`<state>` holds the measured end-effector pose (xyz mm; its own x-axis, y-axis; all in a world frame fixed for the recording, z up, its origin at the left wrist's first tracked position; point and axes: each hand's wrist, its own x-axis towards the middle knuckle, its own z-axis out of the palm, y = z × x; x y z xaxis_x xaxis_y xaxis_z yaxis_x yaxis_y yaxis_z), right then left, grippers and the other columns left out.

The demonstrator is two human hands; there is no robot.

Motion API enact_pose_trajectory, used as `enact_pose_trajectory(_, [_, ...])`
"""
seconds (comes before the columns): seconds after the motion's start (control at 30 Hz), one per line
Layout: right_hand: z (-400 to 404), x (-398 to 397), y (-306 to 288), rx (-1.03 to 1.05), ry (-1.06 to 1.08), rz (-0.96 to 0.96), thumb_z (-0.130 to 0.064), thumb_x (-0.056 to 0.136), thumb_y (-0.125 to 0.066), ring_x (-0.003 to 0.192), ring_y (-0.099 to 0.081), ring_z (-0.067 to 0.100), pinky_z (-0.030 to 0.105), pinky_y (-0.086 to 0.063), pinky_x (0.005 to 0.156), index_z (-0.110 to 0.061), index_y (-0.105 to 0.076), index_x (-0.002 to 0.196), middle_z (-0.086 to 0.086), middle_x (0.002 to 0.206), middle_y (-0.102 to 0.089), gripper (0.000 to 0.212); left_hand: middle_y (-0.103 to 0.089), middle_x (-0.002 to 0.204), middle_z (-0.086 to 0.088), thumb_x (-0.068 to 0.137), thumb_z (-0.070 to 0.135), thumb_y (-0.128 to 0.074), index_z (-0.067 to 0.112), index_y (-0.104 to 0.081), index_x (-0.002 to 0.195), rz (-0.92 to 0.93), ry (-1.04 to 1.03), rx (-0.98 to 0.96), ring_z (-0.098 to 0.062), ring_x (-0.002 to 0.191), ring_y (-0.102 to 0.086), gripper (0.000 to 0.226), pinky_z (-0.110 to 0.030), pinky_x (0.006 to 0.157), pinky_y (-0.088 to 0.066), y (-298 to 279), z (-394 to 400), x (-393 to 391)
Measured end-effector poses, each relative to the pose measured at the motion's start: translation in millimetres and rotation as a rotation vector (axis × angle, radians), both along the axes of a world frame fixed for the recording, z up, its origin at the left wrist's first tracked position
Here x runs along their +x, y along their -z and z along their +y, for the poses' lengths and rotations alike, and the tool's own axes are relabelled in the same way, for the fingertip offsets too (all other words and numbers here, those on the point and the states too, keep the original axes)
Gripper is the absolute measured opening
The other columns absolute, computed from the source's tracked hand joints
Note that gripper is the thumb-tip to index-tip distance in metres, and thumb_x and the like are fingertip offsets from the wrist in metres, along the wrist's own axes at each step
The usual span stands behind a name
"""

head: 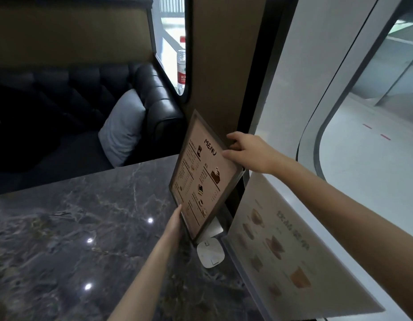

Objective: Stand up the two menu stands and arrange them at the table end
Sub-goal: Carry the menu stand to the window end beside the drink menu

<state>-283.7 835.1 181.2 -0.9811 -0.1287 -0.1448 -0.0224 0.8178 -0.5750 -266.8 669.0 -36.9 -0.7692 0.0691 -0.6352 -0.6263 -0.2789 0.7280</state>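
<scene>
Café booth: menu stand (202, 172), marble table (73, 228), sofa (154, 98).

We can read one word clearly: "MENU", hand-lettered in black at the top of the framed menu stand (202, 176). Beneath it run columns of small dark print (too fine for us to make out). The second menu stand (286, 249) carries large pale Chinese characters, blurred beyond reading. The red label on the water bottle (181, 66) shows white characters we cannot decipher.
</scene>
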Motion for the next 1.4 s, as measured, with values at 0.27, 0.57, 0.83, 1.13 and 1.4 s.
enact_pose_trajectory(0.27, [8,-15,11,-0.119,0.021,-0.048,-0.027,0.088,-0.056,0.066,-0.064,0.007,0.016,-0.054,0.056,-0.007,-0.065,0.094,0.007,0.098,-0.071,0.022,-0.067,0.088,-0.005,0.098,0.028,-0.032,0.01,-0.059,0.103,0.027,-0.018,0.101,-0.018,0.08,-0.062,0.032,-0.02,0.047,-0.053,22,14,-1])
enact_pose_trajectory(0.57, [9,-21,19,-0.163,0.101,0.031,-0.024,0.088,-0.058,0.065,-0.064,0.01,0.014,-0.048,0.049,-0.003,-0.068,0.089,0.009,0.096,-0.072,0.023,-0.059,0.129,-0.001,0.091,0.033,-0.053,0.02,-0.039,0.139,0.153,0.074,0.051,-0.015,0.114,-0.058,0.052,-0.021,0.078,-0.05,33,23,2])
enact_pose_trajectory(0.83, [26,-21,15,-0.177,0.157,0.042,-0.023,0.089,-0.055,0.067,-0.061,0.009,0.012,-0.046,0.046,-0.002,-0.066,0.091,0.005,0.09,-0.067,0.024,-0.058,0.132,0.0,0.077,0.043,-0.065,0.024,-0.039,0.139,0.17,0.09,0.087,-0.018,0.119,-0.056,0.069,-0.039,0.106,-0.042,42,41,-12])
enact_pose_trajectory(1.13, [39,-20,13,-0.18,0.19,0.042,-0.023,0.088,-0.057,0.058,-0.058,0.004,0.014,-0.045,0.045,-0.006,-0.066,0.079,0.004,0.082,-0.066,0.021,-0.05,0.137,0.001,0.078,0.046,-0.064,0.026,-0.035,0.141,0.126,0.083,0.07,-0.017,0.118,-0.054,0.072,-0.03,0.089,-0.049,43,56,-18])
enact_pose_trajectory(1.4, [42,-18,12,-0.186,0.209,0.038,-0.022,0.089,-0.056,0.057,-0.057,0.003,0.012,-0.044,0.043,-0.005,-0.065,0.08,0.003,0.081,-0.065,0.022,-0.039,0.145,0.001,0.051,0.063,-0.076,0.035,-0.034,0.139,0.093,0.129,0.081,-0.022,0.121,-0.053,0.102,-0.043,0.099,-0.049,45,56,-21])
